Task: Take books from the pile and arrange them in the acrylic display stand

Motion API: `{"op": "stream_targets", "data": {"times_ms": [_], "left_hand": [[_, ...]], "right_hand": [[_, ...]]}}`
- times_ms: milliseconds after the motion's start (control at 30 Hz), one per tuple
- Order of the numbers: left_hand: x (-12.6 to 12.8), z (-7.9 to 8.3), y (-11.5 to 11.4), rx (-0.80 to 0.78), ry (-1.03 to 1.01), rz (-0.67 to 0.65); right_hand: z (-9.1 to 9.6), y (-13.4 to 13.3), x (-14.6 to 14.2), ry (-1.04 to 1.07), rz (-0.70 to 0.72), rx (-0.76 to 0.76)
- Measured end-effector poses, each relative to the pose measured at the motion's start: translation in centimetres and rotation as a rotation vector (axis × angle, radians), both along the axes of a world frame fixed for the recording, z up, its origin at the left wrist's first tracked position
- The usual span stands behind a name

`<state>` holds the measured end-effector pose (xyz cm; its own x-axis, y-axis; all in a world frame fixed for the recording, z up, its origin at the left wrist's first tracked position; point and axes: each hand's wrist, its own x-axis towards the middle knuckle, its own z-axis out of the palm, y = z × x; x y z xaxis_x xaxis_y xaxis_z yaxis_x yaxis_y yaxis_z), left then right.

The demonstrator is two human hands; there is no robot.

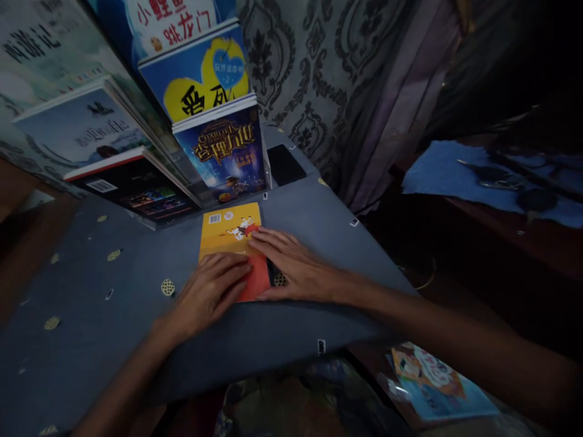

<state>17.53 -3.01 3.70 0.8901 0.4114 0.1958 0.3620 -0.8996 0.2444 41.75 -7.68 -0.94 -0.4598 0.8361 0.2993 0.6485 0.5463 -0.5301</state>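
A yellow and orange book (230, 233) lies flat on the grey-blue cloth-covered table (113, 340). My left hand (210, 291) rests on its near left part, fingers stretched out flat. My right hand (296, 267) lies flat over the book's right edge and the cloth beside it, fingers spread toward the cover's picture. Neither hand grips anything.
Several books stand or lean in a row behind: a dark blue one (223, 152), a blue-yellow one (198, 73), a black one (136, 188). A black phone-like slab (285, 164) lies at the back. Patterned curtain (328, 79) at right. A picture book (432, 379) lies below the table edge.
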Motion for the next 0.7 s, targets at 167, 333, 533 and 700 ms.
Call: {"op": "stream_targets", "data": {"times_ms": [167,333,533,700], "left_hand": [[-0.4,-1.3,5.0,0.010,-0.011,0.182],[-1.1,-2.6,9.8,-0.063,0.014,0.397],[-1.3,-2.7,10.4,-0.074,-0.039,0.407],[-1.9,-2.8,9.6,-0.011,-0.049,0.464]], "right_hand": [[0.4,-0.1,0.0,-0.030,0.004,-0.017],[0.5,-0.2,0.0,-0.046,-0.003,-0.067],[0.5,0.4,0.7,0.007,0.034,-0.148],[0.9,1.5,1.2,0.011,0.102,-0.222]]}}
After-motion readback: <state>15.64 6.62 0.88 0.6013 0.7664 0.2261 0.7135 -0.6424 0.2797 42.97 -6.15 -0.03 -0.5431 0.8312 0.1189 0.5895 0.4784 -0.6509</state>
